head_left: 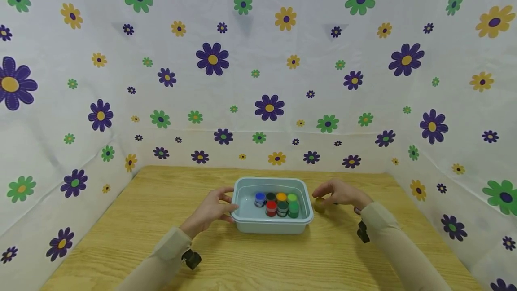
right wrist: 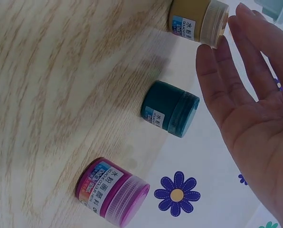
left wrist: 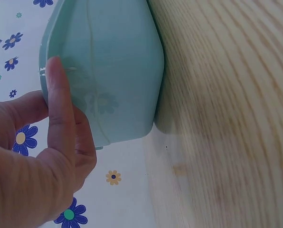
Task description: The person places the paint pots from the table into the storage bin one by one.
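Note:
My left hand (head_left: 212, 210) grips the left end of a pale blue plastic tub (head_left: 270, 227), fingers at its rim; in the left wrist view one finger lies along the tub's outer wall (left wrist: 122, 80). Just right of the tub, an ochre paint jar (right wrist: 186, 21) with a clear lid stands on the table. My right hand (head_left: 341, 193) reaches over this jar, its extended fingertips right at the lid. A dark teal paint jar (right wrist: 167, 109) and a magenta paint jar (right wrist: 110, 190) stand beneath the right hand, mostly hidden in the head view.
Inside the tub, grouped toward its right side, are several paint jars, among them a blue jar (head_left: 260, 199), a red jar (head_left: 271, 209) and an orange-lidded jar (head_left: 281, 197). The wood-grain table (head_left: 181, 183) meets flower-print sheeting (head_left: 242, 102) at its back and sides.

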